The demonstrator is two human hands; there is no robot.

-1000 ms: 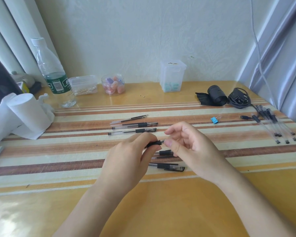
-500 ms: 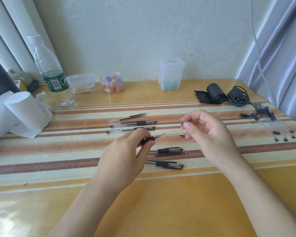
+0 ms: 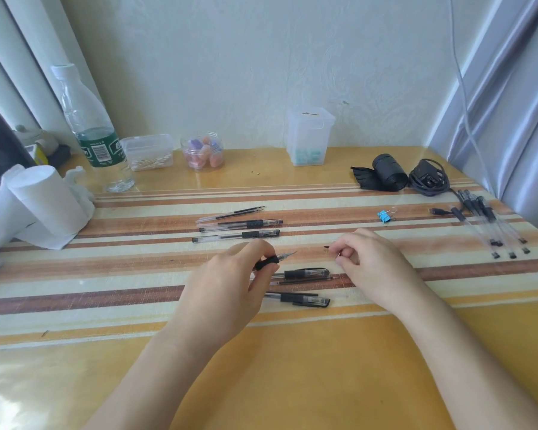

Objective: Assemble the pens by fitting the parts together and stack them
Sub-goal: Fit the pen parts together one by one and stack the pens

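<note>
My left hand (image 3: pixel 227 283) grips a clear pen barrel with a black grip (image 3: pixel 269 261), its bare tip pointing right just above the table. My right hand (image 3: pixel 370 268) is low over the table, its thumb and forefinger pinched on a tiny tip cap (image 3: pixel 339 255) that is hard to make out. A small dark piece (image 3: pixel 326 247) lies just left of those fingers. Between my hands lie a capped pen (image 3: pixel 305 272), a thin refill (image 3: pixel 305 280) and another pen (image 3: pixel 298 298). Farther back lie a refill (image 3: pixel 230 214) and two pens (image 3: pixel 243 229).
Several assembled pens (image 3: pixel 491 225) lie in a bunch at the right edge, next to a blue binder clip (image 3: pixel 384 216). A water bottle (image 3: pixel 90 128), tissue rolls (image 3: pixel 44 200), small plastic containers (image 3: pixel 309 138), a black roll (image 3: pixel 389 172) and a coiled cable (image 3: pixel 429 178) stand along the back.
My right hand came off the pen tip, swung out to the right and dropped down to the table. The left hand kept the barrel and sank slightly.
</note>
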